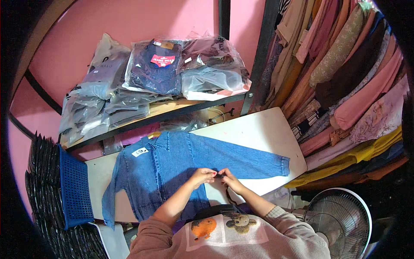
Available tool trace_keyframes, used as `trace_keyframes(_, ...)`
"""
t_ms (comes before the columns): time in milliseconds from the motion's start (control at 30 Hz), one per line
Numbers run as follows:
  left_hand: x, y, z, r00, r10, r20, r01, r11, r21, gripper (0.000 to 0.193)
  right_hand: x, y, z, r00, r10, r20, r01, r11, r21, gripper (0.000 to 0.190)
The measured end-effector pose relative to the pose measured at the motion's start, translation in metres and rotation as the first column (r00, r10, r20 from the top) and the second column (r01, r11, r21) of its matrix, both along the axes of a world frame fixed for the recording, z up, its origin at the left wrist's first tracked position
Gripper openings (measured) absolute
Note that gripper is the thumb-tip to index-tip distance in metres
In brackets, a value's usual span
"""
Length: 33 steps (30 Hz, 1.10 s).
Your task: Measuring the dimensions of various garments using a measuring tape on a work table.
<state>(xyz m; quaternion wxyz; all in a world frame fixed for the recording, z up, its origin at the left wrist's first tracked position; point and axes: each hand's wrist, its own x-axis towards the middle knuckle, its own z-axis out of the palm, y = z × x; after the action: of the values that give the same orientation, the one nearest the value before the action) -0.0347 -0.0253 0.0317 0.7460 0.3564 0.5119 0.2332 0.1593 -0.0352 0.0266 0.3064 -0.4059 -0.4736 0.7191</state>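
Note:
A blue denim shirt (174,162) lies spread on the white tabletop (258,129), its collar towards the shelf, one sleeve stretched out to the right and the other hanging down at the left. A white tag bearing print (140,152) is on its chest. Over the shirt's lower right side, my left hand (203,176) and my right hand (230,180) meet, fingertips pinching a small dark item (219,175) between them. What it is cannot be made out. A dark strap or cord (229,196) hangs below my right hand.
Behind the table, a shelf (161,106) holds garments in clear plastic bags (155,68). Many clothes hang (349,81) at the right. A blue plastic basket (76,187) stands at the left by stacked black plastic packages (45,181). An electric fan (339,223) is at the lower right.

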Motion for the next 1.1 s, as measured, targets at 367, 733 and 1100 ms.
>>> trace_keyframes(367,-0.035,0.081,-0.041,0.851,0.264,-0.454,-0.007,0.869,0.494,0.018,0.094,0.040,-0.025,0.846,-0.373,0.381,0.224,0.897,0.382,0.027)
trace_keyframes(733,-0.085,0.165,-0.036,0.321,0.602,-0.731,0.126,0.738,0.663,0.009,0.299,0.046,-0.049,0.322,-0.780,0.537,0.624,0.601,0.499,0.031)
trace_keyframes(1100,-0.072,0.166,-0.028,0.186,0.530,-0.827,0.228,0.796,0.561,0.010,0.297,0.037,-0.035,0.238,-0.758,0.608,0.718,0.558,0.416,0.031)
